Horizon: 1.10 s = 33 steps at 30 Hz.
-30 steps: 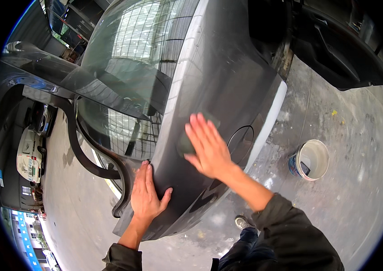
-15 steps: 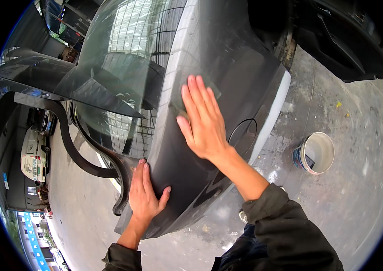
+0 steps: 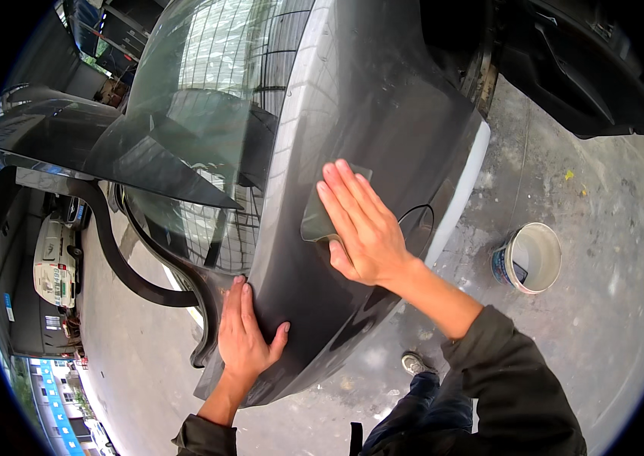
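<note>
Grey concrete floor (image 3: 603, 319) blotched with white; dark wall (image 3: 24, 328) at left; pale daylit building (image 3: 66, 387), lower left.

The dark grey car panel (image 3: 390, 99) carries a thin greenish sheet (image 3: 318, 216), which lies partly under the right hand (image 3: 367, 235) and shows on its left side. The left hand (image 3: 246, 334) also rests on this panel, lower and to the left of the right hand. The floor (image 3: 580, 342) is grey, with stains. On it, to the right of the right hand, stands an open bucket (image 3: 501, 266). Below the right hand, a shoe (image 3: 415, 363) is on the floor.
</note>
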### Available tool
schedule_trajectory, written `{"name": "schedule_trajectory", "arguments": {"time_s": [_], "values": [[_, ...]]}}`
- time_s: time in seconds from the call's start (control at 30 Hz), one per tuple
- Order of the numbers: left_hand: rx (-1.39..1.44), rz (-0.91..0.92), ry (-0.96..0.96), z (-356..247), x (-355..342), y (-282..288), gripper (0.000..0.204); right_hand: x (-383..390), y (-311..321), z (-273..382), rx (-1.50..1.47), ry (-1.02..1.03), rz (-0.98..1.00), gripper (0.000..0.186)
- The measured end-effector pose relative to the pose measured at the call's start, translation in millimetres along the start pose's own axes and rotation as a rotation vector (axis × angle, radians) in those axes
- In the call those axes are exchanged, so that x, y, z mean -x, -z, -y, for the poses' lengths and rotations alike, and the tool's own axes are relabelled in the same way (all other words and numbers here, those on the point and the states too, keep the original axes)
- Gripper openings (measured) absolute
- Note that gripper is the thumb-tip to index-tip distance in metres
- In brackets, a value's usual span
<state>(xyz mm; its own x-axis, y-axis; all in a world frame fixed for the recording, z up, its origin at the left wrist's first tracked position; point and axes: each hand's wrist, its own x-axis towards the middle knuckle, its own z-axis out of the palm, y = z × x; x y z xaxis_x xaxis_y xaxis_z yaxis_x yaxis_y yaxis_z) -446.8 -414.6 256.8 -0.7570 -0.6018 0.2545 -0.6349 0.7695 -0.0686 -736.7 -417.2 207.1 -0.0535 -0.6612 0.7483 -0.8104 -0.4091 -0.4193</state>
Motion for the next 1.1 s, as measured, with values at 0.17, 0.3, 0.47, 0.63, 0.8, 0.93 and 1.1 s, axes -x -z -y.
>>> {"name": "schedule_trajectory", "arguments": {"time_s": [0.17, 0.3, 0.47, 0.63, 0.8, 0.93, 1.1], "values": [[0.007, 0.007, -0.001, 2, 2, -1, 0.090, -12, 17, -10, -0.009, 0.057, 0.074, 0.077], [0.001, 0.017, 0.002, 1, 1, 0, 0.090, -1, 16, -4, -0.013, -0.003, 0.072, 0.076], [-0.007, 0.028, 0.007, 1, 2, 0, 0.090, -10, 15, -5, -0.025, 0.006, 0.051, 0.080], [-0.019, 0.033, -0.004, 2, 3, 2, 0.090, -20, 13, -3, -0.030, 0.008, 0.045, 0.081], [-0.008, 0.028, -0.002, 3, 3, 1, 0.090, 7, 18, -8, -0.005, -0.004, 0.113, 0.083], [-0.006, 0.034, -0.008, 0, -1, 2, 0.089, -32, 10, -3, 0.029, -0.010, 0.042, 0.085], [-0.021, 0.028, 0.008, 2, 2, 3, 0.087, 10, 13, 1, 0.001, 0.001, 0.141, 0.086]]}}
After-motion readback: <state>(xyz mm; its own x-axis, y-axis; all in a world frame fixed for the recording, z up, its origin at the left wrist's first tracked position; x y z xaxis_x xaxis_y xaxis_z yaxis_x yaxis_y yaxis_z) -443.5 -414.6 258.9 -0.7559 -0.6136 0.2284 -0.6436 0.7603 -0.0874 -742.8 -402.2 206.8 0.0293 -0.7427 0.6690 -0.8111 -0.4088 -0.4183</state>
